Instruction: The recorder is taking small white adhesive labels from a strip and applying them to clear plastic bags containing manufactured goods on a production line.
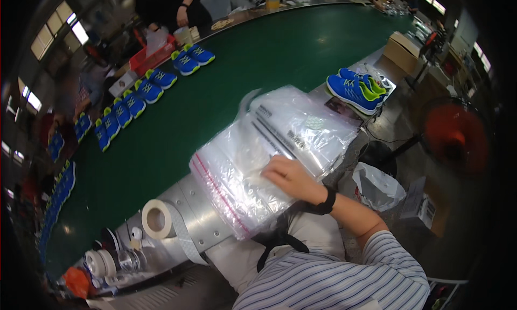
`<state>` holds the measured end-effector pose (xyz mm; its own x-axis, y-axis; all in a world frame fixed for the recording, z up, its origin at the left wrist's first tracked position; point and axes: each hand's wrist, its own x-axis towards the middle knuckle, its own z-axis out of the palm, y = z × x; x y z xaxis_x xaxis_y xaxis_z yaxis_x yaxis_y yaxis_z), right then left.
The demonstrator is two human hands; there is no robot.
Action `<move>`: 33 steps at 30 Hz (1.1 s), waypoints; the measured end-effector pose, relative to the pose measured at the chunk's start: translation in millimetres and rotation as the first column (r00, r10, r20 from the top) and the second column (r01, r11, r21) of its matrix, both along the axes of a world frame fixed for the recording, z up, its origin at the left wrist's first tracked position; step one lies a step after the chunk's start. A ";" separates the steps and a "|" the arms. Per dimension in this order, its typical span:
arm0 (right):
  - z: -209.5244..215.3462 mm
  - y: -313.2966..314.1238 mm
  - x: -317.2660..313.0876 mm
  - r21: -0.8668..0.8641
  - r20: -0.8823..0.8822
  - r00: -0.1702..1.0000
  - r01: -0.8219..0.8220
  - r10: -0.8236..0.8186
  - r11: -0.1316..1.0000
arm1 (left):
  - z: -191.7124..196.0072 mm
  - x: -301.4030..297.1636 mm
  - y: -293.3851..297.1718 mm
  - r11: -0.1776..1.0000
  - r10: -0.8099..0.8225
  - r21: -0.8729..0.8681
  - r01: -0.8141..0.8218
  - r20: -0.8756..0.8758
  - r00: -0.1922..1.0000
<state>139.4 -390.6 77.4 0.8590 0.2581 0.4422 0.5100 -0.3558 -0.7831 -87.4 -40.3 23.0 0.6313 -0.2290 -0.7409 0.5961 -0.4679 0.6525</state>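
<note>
A stack of clear plastic bags (301, 124) with black print lies across the conveyor's metal edge, in front of me. Nearest to me, a bag with a pink-striped seal strip (219, 192) spreads over the stack and hangs past the edge. My right hand (293, 178), with a black band on its wrist, is on the bags; its fingers are bent and pressed together on the thin plastic. My left hand and forearm do not show. Beyond the stack, on the right, stands a pair of blue sports shoes (353, 91) with lime-green lining.
A green conveyor belt (258, 57) curves past, with rows of blue shoes (129, 105) along its far side. On the near metal ledge are a tape roll (156, 219) and a clear bottle (129, 260). A fan (455, 136) and white bag (377, 186) stand right. People work opposite.
</note>
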 end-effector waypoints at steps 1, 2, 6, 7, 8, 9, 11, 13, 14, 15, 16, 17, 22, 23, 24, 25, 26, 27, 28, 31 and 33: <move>-10.4 7.4 -0.6 0.007 0.014 0.999 -0.039 0.038 0.999 | 6.1 12.1 -3.5 1.000 -0.020 0.014 0.019 0.027 0.999; -12.9 15.1 -2.6 -0.013 -0.049 0.998 -0.048 0.047 0.999 | 12.2 24.9 -7.5 0.999 -0.042 0.029 0.040 0.055 0.998; -42.1 34.3 -4.8 -0.167 -0.124 0.991 -0.069 0.049 0.984 | 31.9 68.2 -36.5 0.991 -0.119 0.078 0.108 0.151 0.981; -47.3 36.0 -3.8 -0.230 -0.153 0.987 -0.082 0.048 0.970 | 35.9 76.3 -43.6 0.988 -0.135 0.092 0.121 0.169 0.976; -50.7 35.5 -3.5 -0.290 -0.184 0.982 -0.097 0.044 0.952 | 39.5 84.4 -50.8 0.985 -0.153 0.104 0.135 0.186 0.971; -46.4 41.9 -4.0 -0.277 -0.160 0.986 -0.086 0.042 0.957 | 50.8 87.4 -54.5 0.984 -0.148 0.128 0.122 0.219 0.965; -41.6 49.0 -4.8 -0.251 -0.306 0.950 -0.146 0.064 0.957 | 71.3 102.0 -72.2 0.967 -0.223 0.231 0.109 0.553 0.802; -47.0 49.1 2.5 -0.117 -0.371 0.915 -0.214 0.157 0.970 | 83.8 140.5 -107.7 0.912 -0.402 0.406 0.063 0.849 0.342; -50.9 44.8 5.9 0.020 -0.429 0.864 -0.283 0.264 0.959 | 78.9 156.4 -125.4 0.866 -0.499 0.500 0.026 0.858 0.119; -54.6 40.7 8.4 0.146 -0.430 0.839 -0.301 0.334 0.942 | 66.1 164.9 -134.4 0.862 -0.506 0.506 0.030 0.856 0.101; -59.8 38.4 10.8 0.148 -0.414 0.849 -0.292 0.327 0.945 | 52.3 174.2 -139.6 0.860 -0.508 0.495 0.121 0.854 0.115; -66.4 37.3 13.5 0.185 -0.468 0.818 -0.281 0.336 0.942 | 42.8 181.4 -141.8 0.851 -0.513 0.482 0.209 0.849 0.129; -50.3 34.7 14.4 0.471 -0.608 0.623 -0.215 0.492 0.856 | 16.8 178.6 -131.4 0.899 -0.432 0.438 -0.003 0.887 0.159; -44.7 31.1 16.1 0.468 -0.606 0.595 -0.269 0.527 0.842 | 13.1 185.1 -126.7 0.901 -0.430 0.434 -0.011 0.894 0.127; -46.2 33.5 18.1 0.468 -0.606 0.596 -0.268 0.527 0.842 | 15.6 189.8 -124.8 0.902 -0.429 0.432 -0.021 0.899 0.091; -50.3 35.4 20.3 0.459 -0.647 0.593 -0.198 0.478 0.866 | 16.4 191.5 -126.7 0.918 -0.391 0.392 -0.055 0.920 0.027; -52.9 36.0 20.4 0.445 -0.688 0.585 -0.126 0.429 0.886 | 18.7 189.2 -127.1 0.919 -0.391 0.392 -0.052 0.920 0.027; -48.2 34.2 21.5 0.444 -0.688 0.584 -0.130 0.431 0.887 | 24.7 184.9 -126.9 0.909 -0.415 0.410 -0.074 0.908 -0.058; -39.7 26.8 23.4 0.376 -0.605 0.751 -0.022 0.264 0.927 | 26.5 181.9 -126.7 0.899 -0.436 0.426 -0.098 0.889 -0.139; -5.6 -19.7 28.3 0.308 -0.223 0.942 0.311 -0.249 0.899 | 18.0 169.3 -115.8 0.875 -0.465 0.474 0.096 0.880 -0.097; 1.2 -72.3 38.9 0.164 0.128 0.807 0.556 -0.576 0.815 | 16.4 161.0 -103.0 0.888 -0.445 0.434 0.153 0.895 0.042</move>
<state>178.3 -462.9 78.7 0.7488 -0.3117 0.5850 0.3695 -0.5363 -0.7588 73.6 -143.3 39.4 0.7229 -0.5721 0.3874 -0.6909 -0.6028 0.3991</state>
